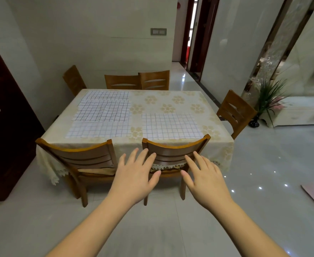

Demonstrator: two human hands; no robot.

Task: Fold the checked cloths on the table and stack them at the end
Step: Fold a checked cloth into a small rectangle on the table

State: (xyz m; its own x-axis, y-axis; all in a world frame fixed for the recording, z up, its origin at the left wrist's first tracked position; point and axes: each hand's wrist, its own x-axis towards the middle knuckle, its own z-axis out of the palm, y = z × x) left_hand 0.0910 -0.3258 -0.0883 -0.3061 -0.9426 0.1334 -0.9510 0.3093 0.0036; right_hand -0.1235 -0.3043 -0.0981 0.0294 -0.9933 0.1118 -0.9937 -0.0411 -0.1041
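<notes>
Both forearms reach forward, palms down. Left hand [135, 178]: fingers straight and spread, holding nothing. Right hand [205, 179]: same, fingers fanned wide, empty. Neither touches anything that I can tell; both hover in front of the right-hand wooden chair [172, 154], whose back shows between and just past the fingertips. A second wooden chair [85, 158] stands left of the left hand.

Beyond the chairs: table [171, 102] under a cream floral tablecloth. Four checked cloths lie flat, unfolded. Nearest the right hand, a fine-checked cloth [170, 126]. Ahead and left of the left hand, a fine-checked cloth [99, 128], then a larger-checked cloth [103, 110], then the farthest cloth [109, 94]; these three sit edge to edge in a column.
</notes>
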